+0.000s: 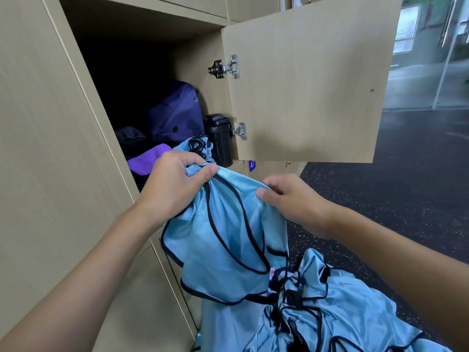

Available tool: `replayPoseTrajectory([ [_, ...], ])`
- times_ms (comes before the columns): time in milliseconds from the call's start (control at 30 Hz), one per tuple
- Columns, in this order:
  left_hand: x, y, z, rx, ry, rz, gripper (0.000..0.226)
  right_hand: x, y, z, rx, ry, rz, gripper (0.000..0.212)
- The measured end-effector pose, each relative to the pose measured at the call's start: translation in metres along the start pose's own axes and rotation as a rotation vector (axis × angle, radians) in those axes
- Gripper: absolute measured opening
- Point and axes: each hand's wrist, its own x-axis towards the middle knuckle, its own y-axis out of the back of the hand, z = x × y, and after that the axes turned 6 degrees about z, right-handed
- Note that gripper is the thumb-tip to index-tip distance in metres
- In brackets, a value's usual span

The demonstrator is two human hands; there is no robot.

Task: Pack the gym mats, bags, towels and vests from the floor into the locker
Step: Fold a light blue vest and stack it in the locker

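View from above a person's two bare arms reaching toward an open wooden locker (142,24), its door (304,85) swung out to the right. The left hand (175,184) has its fingers clenched round the bunched top of a light blue vest (223,245) with black trim, held at the locker's opening. The right hand (291,201) pinches the vest's upper edge between thumb and fingers, just to the right. The vest hangs down to a heap of similar blue vests (342,308) on the dark speckled floor (406,186). Inside the locker sit a dark purple bag (175,115), a black container (220,138) beside the hinge, and a bright purple cloth (147,160) in front
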Motion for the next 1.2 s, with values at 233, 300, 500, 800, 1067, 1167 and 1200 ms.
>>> replayPoseTrajectory([
  [233,-0.006,-0.012,0.004,-0.066,-0.012,-0.048,0.02,0.001,-0.003,-0.004,0.096,0.007,-0.067,0.029],
  [300,-0.008,-0.019,0.009,-0.089,-0.017,-0.086,0.02,0.0,-0.007,-0.007,0.193,-0.01,-0.2,0.049],
  [500,-0.009,-0.028,0.016,-0.268,0.064,-0.123,0.035,-0.004,-0.019,-0.007,0.094,0.055,-0.081,0.006],
  [800,-0.011,-0.034,0.031,-0.641,0.236,-0.097,0.04,-0.01,-0.036,-0.008,0.221,0.069,-0.182,0.018],
  [1067,-0.004,-0.013,0.013,-0.134,-0.067,-0.196,0.016,-0.004,-0.024,-0.006,0.249,-0.058,-0.043,0.028],
  [1167,-0.005,-0.007,0.02,-0.259,0.033,-0.311,0.022,0.0,-0.02,-0.003,0.301,-0.124,-0.02,0.027],
  [1200,-0.005,-0.006,0.022,-0.299,0.059,-0.338,0.024,0.0,-0.019,-0.003,0.315,-0.128,-0.016,0.023],
])
